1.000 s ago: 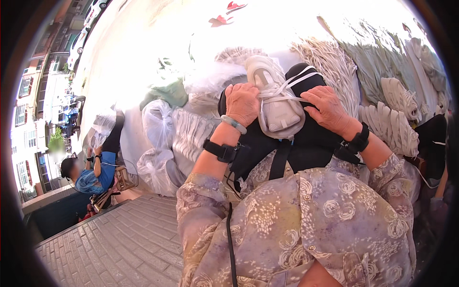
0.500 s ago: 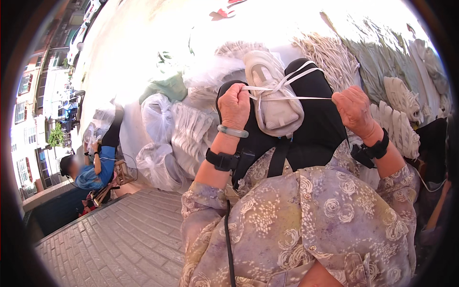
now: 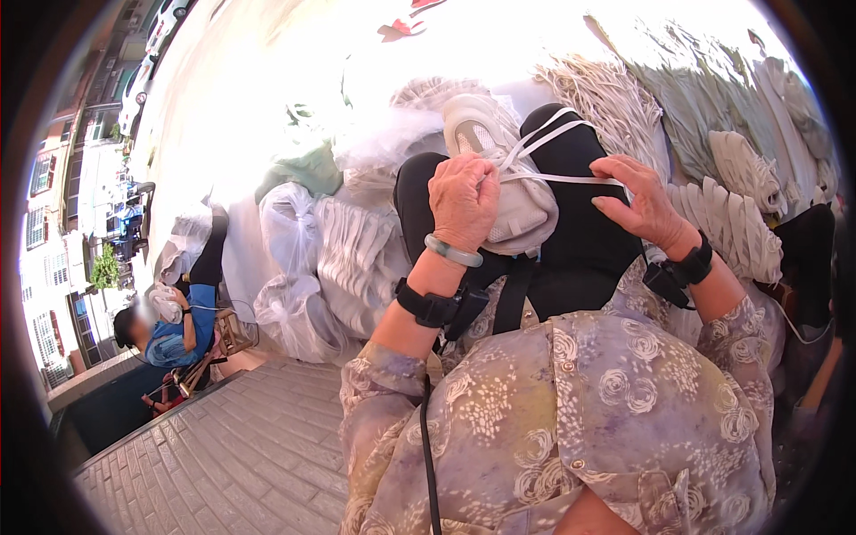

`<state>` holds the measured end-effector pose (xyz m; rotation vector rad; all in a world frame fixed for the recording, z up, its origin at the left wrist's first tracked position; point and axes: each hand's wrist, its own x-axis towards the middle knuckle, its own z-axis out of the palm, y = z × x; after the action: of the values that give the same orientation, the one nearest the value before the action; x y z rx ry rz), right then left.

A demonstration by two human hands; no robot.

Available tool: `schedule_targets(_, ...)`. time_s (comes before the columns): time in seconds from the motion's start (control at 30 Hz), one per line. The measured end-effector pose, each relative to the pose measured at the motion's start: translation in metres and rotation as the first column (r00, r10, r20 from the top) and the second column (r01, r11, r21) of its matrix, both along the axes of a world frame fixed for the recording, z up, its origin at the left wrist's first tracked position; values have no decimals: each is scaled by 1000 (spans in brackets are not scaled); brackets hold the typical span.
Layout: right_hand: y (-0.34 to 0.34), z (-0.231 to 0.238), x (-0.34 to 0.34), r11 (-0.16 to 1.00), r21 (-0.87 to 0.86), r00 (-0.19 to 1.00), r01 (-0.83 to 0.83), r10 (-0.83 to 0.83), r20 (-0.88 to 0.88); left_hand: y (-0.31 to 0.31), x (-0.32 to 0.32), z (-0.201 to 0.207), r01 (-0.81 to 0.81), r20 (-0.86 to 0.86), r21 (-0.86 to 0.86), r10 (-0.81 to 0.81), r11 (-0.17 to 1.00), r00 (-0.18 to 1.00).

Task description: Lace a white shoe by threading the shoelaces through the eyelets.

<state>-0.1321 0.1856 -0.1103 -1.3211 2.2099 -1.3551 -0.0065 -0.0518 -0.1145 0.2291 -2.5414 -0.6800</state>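
Note:
A light beige shoe (image 3: 522, 212) lies on my lap between my black-covered thighs, its laces crossing over it. My left hand (image 3: 464, 201) is closed at the shoe's left side, over part of the upper, with the lace at its fingers; the pinch itself is mostly hidden. From the shoe a white shoelace (image 3: 566, 179) runs nearly straight to my right hand (image 3: 644, 203). There the thumb stands apart from the forefinger, and the lace passes in among the fingers. Another stretch of lace loops over my right thigh.
Clear plastic bags (image 3: 290, 218) and stacked pale shoe pieces (image 3: 357, 241) lie to the left. Bundles of laces (image 3: 606, 102) and more pale shoe pieces (image 3: 727, 227) lie to the right. Another person (image 3: 183, 330) sits at far left, handling a pale item.
My left hand has moved right, over the shoe. The right hand's thumb has spread from its forefinger, where it was a closed grip. The shoe has shifted slightly left in view.

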Motion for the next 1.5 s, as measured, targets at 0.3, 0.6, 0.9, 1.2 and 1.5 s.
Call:
schedule_targets(0.3,-92,-13,13,966,253,997,-45,59,-48,21,-21,-13,-78,177,-180,111,981,978)
schedule_targets(0.6,-88,-35,-9,976,158,953,-147,97,285,32,-24,-12,-59,206,-290,123,955,971)
schedule_targets(0.9,-85,-44,-8,994,3,921,-110,101,375,37,-34,-9,-29,317,-357,151,933,936)
schedule_targets(1.2,-67,-29,1,991,126,927,34,-78,367,9,41,34,52,338,-394,92,917,937)
schedule_targets(1.5,-70,-27,6,989,136,905,53,-105,411,-178,395,-56,-493,673,-717,673,492,-306)
